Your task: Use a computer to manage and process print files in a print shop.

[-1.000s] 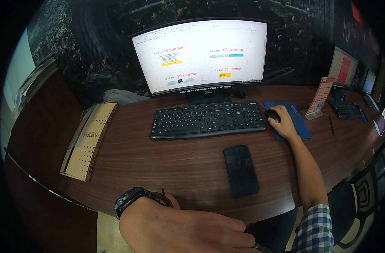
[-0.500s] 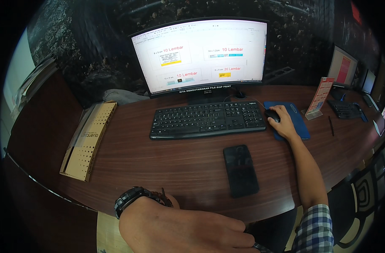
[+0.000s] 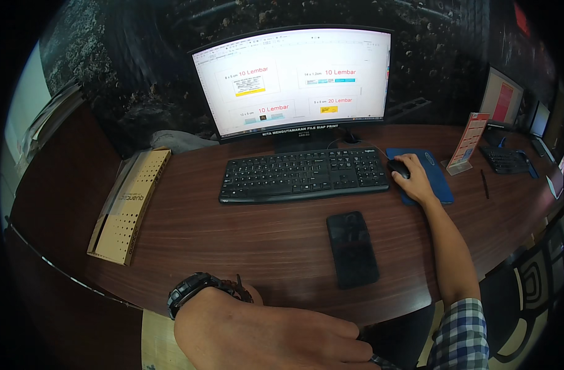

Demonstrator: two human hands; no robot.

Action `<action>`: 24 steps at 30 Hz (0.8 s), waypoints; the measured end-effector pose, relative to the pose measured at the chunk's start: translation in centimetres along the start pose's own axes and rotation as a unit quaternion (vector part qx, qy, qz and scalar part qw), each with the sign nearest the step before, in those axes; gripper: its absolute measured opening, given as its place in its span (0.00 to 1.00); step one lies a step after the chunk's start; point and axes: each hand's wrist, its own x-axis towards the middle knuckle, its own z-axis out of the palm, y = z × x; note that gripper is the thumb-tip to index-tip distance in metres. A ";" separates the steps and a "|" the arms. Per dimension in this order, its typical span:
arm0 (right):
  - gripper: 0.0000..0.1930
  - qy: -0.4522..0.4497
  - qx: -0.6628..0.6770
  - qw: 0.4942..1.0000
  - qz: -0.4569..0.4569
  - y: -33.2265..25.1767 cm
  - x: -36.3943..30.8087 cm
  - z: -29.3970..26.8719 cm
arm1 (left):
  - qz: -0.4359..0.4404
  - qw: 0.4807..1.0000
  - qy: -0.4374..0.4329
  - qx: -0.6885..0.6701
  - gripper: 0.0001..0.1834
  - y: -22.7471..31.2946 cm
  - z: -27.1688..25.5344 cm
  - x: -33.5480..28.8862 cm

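My right hand (image 3: 414,179) rests over a black computer mouse (image 3: 398,168), fingers wrapped round it, on a blue mouse pad (image 3: 441,179). Low in the picture, close to the desk's front edge, is my left hand (image 3: 288,336). Its back faces up and its fingers are curled together. What they hold, if anything, is hidden, though a dark bit shows by the fingertips. A black watch sits on that wrist. Left of the mouse lies a black keyboard (image 3: 303,176). Behind it, a curved monitor (image 3: 294,83) displays a layout of several small label designs.
A black phone (image 3: 353,250) lies on the brown desk (image 3: 263,234) in front of the keyboard. At the left is a flat tan box (image 3: 131,206). On the right stand a red-and-white card display (image 3: 468,143), a pen (image 3: 485,184), another keyboard (image 3: 504,159) and another monitor (image 3: 501,98).
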 end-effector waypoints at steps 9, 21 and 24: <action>0.25 0.003 -0.002 1.000 -0.006 -0.1 0.0 0.0 | 0.005 1.000 0.013 -0.008 0.16 -0.1 0.2 0.0; 0.25 0.000 0.001 1.000 0.000 -0.2 0.0 -0.1 | -0.052 0.996 -0.064 -0.036 0.18 -0.4 -0.3 -0.5; 0.25 -0.002 -0.002 1.000 -0.001 -0.1 0.0 0.0 | 0.004 1.000 -0.010 -0.002 0.15 0.0 -0.1 0.0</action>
